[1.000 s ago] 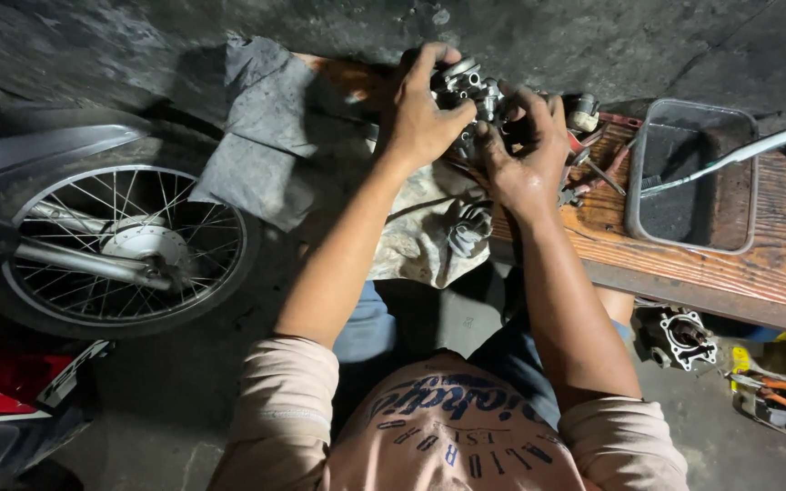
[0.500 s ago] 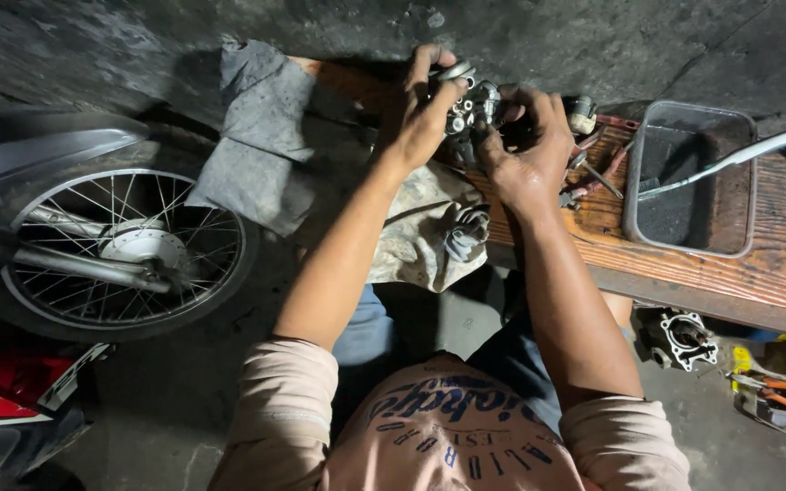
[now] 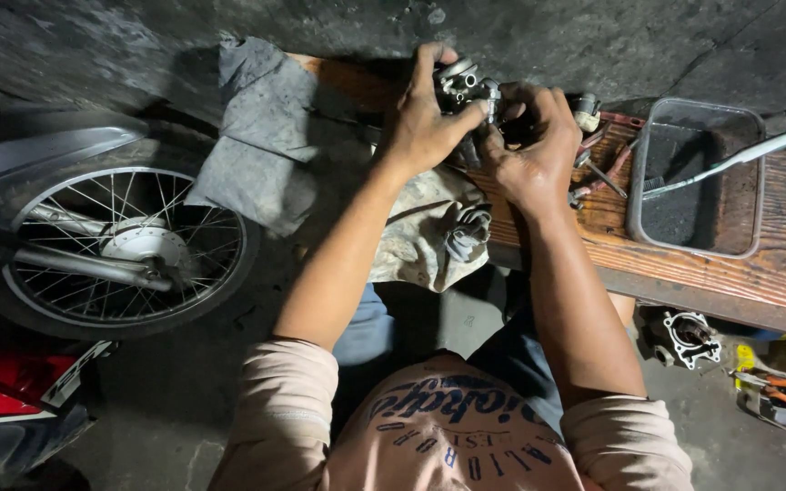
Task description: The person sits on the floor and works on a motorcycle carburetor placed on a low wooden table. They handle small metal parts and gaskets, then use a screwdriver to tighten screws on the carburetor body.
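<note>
The person wears a pale, pinkish-beige shirt with a large dark blue printed design across the chest — curved lettering with smaller print in an arc below it. The 2 sleeves are pushed up and bunched in soft folds just above the elbows, leaving both forearms bare. Below the shirt, blue denim trousers show between the arms, faded lighter on the left thigh and darker on the right. The left hand (image 3: 425, 123) and the right hand (image 3: 534, 150) are both bare — no gloves, rings or watch are visible on either wrist.
</note>
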